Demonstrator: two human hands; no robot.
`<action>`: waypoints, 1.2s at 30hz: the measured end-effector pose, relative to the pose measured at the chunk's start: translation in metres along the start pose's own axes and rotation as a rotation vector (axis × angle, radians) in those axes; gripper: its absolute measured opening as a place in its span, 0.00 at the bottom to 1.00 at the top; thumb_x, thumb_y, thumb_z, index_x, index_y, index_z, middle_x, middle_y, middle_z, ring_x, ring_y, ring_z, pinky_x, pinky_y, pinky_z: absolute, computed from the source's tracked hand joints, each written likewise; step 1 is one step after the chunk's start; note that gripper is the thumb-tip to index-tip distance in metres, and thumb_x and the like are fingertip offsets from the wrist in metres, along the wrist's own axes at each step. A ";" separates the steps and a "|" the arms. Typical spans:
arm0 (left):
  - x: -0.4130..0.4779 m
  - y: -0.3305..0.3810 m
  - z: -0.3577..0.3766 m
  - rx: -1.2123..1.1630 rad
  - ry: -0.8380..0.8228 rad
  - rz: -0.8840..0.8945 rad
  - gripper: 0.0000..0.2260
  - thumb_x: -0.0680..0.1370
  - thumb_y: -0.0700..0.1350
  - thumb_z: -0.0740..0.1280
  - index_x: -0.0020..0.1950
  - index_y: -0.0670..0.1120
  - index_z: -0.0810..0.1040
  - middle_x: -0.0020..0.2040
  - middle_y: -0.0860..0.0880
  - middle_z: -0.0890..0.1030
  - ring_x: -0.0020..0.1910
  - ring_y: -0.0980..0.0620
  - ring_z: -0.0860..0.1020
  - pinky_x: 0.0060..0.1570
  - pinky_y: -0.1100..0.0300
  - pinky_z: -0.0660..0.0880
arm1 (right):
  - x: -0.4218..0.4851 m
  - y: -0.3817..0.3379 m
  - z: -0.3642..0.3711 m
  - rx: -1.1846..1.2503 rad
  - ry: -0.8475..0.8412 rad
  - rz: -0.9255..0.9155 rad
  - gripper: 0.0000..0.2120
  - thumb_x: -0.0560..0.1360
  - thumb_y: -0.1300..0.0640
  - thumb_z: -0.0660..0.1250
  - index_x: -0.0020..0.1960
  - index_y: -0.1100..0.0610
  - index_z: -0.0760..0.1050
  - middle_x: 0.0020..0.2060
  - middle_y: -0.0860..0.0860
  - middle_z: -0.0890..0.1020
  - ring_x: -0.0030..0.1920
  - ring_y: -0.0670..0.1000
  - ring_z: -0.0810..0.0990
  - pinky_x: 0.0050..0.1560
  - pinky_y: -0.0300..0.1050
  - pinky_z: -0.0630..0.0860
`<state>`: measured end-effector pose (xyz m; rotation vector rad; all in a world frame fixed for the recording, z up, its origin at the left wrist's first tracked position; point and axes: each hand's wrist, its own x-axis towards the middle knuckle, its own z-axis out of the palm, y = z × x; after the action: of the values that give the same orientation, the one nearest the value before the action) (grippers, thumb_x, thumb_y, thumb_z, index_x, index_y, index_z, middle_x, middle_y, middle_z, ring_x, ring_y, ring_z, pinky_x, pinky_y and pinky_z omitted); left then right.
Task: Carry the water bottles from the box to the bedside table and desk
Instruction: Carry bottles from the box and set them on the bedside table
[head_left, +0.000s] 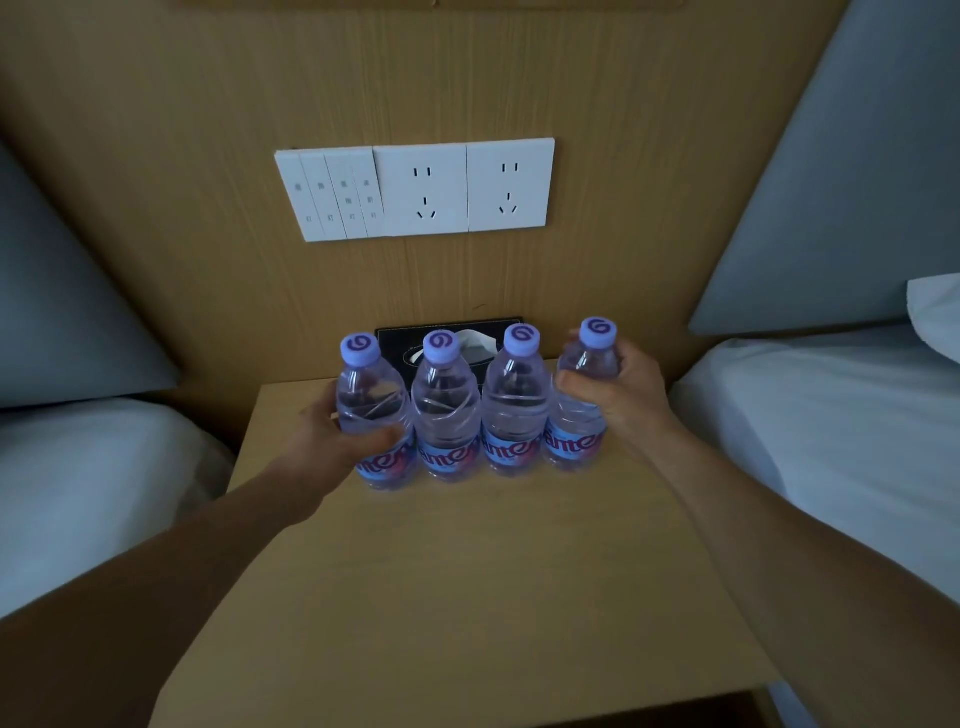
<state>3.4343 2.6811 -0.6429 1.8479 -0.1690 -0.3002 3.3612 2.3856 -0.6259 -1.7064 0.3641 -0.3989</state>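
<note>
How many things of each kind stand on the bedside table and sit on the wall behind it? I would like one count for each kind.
water bottles: 4
tissue box: 1
wall sockets: 2
switch panel: 1
Total: 8

Just one view here, head cam (wide-angle, edges bend slightly). Sits above front edge of bedside table (467, 597), close, tilted forward and down. Behind table, wall sockets (421, 189) land upper middle of frame.
</note>
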 end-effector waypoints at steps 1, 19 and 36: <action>-0.001 0.001 0.001 0.013 -0.001 0.004 0.21 0.71 0.34 0.77 0.62 0.42 0.78 0.48 0.51 0.84 0.40 0.61 0.84 0.36 0.68 0.79 | 0.000 0.001 0.000 0.003 0.000 -0.002 0.13 0.68 0.66 0.76 0.42 0.47 0.80 0.36 0.42 0.85 0.38 0.41 0.83 0.43 0.38 0.80; -0.003 0.016 -0.013 0.218 -0.048 -0.147 0.38 0.58 0.59 0.83 0.64 0.54 0.76 0.55 0.50 0.84 0.55 0.48 0.83 0.57 0.45 0.81 | -0.005 -0.013 -0.010 -0.080 -0.147 0.093 0.28 0.59 0.52 0.81 0.54 0.59 0.75 0.44 0.50 0.82 0.46 0.47 0.82 0.48 0.45 0.77; -0.099 0.286 0.021 1.164 -0.277 0.086 0.35 0.79 0.63 0.62 0.81 0.52 0.54 0.81 0.51 0.56 0.79 0.48 0.57 0.73 0.46 0.61 | -0.094 -0.222 -0.078 -0.924 -0.330 0.140 0.46 0.74 0.37 0.66 0.80 0.54 0.47 0.80 0.52 0.52 0.80 0.54 0.47 0.76 0.57 0.55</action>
<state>3.3443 2.6040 -0.3636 2.9227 -0.7301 -0.4459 3.2464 2.3968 -0.4003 -2.5726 0.4553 0.2095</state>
